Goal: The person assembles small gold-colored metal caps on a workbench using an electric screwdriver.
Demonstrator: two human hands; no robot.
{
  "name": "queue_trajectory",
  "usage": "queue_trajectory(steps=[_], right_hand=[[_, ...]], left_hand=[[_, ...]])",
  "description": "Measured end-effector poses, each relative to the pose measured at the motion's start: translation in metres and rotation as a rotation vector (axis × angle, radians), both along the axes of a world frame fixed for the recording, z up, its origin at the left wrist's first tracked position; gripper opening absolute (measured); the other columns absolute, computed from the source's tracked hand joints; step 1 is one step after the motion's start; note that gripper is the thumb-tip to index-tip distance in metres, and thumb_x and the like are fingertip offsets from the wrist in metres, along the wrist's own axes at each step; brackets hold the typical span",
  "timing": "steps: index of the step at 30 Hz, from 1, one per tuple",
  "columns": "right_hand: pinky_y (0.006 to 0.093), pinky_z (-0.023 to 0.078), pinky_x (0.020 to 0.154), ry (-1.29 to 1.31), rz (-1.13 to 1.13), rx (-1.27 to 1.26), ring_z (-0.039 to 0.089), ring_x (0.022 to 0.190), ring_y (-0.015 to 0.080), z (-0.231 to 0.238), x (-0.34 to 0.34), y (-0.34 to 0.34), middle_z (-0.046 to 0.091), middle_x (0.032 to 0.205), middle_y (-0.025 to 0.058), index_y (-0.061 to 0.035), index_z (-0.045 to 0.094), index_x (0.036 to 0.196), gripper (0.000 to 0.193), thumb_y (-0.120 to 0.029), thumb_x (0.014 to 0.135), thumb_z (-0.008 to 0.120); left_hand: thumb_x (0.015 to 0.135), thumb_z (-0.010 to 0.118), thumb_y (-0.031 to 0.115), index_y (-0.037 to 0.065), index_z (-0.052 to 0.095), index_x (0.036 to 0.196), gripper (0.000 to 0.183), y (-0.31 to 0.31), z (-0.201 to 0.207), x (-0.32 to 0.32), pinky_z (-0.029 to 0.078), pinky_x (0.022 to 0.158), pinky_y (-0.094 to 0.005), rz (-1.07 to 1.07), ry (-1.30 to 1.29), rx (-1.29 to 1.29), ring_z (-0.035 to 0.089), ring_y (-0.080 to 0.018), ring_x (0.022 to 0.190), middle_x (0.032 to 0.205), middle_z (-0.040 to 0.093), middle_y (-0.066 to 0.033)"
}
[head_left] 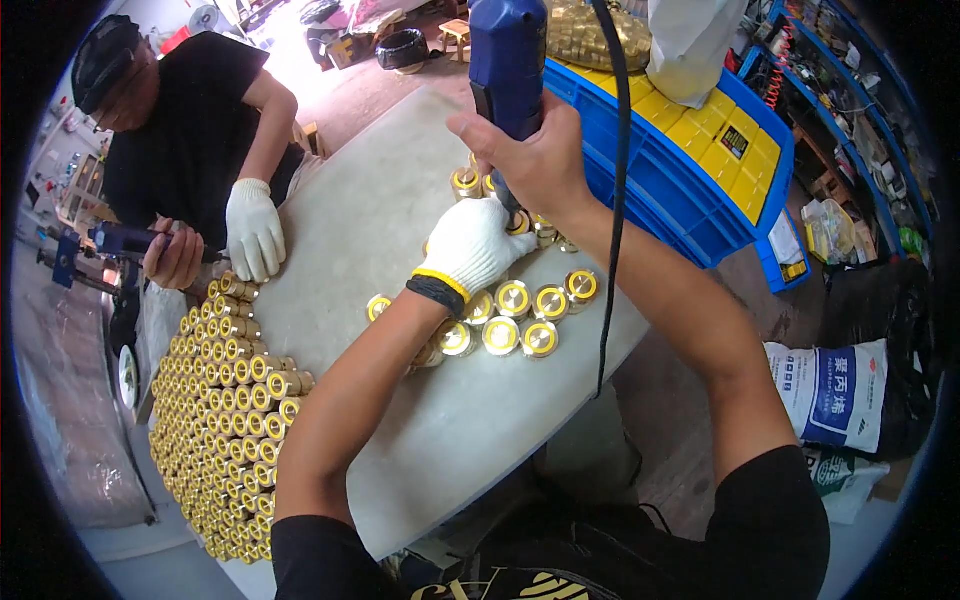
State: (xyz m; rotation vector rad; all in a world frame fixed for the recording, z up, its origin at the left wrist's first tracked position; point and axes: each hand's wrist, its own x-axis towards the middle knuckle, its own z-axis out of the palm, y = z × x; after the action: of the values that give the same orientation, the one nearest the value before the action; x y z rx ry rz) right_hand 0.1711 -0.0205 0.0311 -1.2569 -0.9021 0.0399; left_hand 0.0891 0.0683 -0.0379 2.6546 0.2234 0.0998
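Note:
My right hand [548, 158] is wrapped round a dark blue corded power tool [506, 65], held upright with its tip pointing down. My left hand [472, 245], in a white knit glove with a yellow cuff, is closed round a brass fitting [519, 222] right under the tool's tip. The glove hides most of that fitting. Several round brass fittings with yellow rings [513, 299] stand on the table near my left wrist, and a few more [466, 182] stand beyond the glove.
A large block of brass fittings [225, 400] covers the left of the grey table [420, 450]. Across it, a co-worker's gloved hand [256, 232] and bare hand with another tool [130, 240] work. The black cord [622, 150] hangs beside my right arm. Blue crates [660, 160] stand right.

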Motion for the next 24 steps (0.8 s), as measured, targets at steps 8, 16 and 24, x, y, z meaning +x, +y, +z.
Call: queue_trajectory(steps=[8,16,24], right_hand=[[0.0247,0.051,0.055,0.158,0.047,0.071,0.061,0.057,0.0092,-0.007,0.006,-0.008,0.064,0.068,0.0033,-0.0033,0.063,0.087,0.028,-0.024,0.084,0.081],[0.0240,0.048,0.050,0.173,-0.064,0.131,0.060,0.054,0.0056,-0.008,0.004,-0.005,0.063,0.064,-0.0020,-0.0071,0.065,0.081,0.022,-0.022,0.083,0.081],[0.0242,0.050,0.053,0.105,-0.281,0.152,0.063,0.056,0.0086,-0.007,-0.016,0.000,0.067,0.069,0.0026,-0.0032,0.065,0.079,0.020,-0.017,0.085,0.079]], left_hand=[[0.081,0.074,0.044,0.001,0.070,0.100,0.047,-0.003,0.003,0.000,0.055,0.072,-0.0464,0.030,0.009,0.073,0.070,-0.0387,0.078,0.084,0.070,-0.0246],[0.081,0.072,0.035,-0.003,0.068,0.092,0.040,-0.005,0.006,-0.002,0.057,0.071,-0.0495,-0.018,-0.073,0.047,0.071,-0.0402,0.077,0.079,0.070,-0.0249],[0.082,0.071,0.034,-0.003,0.069,0.094,0.038,-0.004,0.004,-0.001,0.056,0.069,-0.0504,-0.069,-0.144,0.068,0.070,-0.0397,0.072,0.078,0.070,-0.0238]])
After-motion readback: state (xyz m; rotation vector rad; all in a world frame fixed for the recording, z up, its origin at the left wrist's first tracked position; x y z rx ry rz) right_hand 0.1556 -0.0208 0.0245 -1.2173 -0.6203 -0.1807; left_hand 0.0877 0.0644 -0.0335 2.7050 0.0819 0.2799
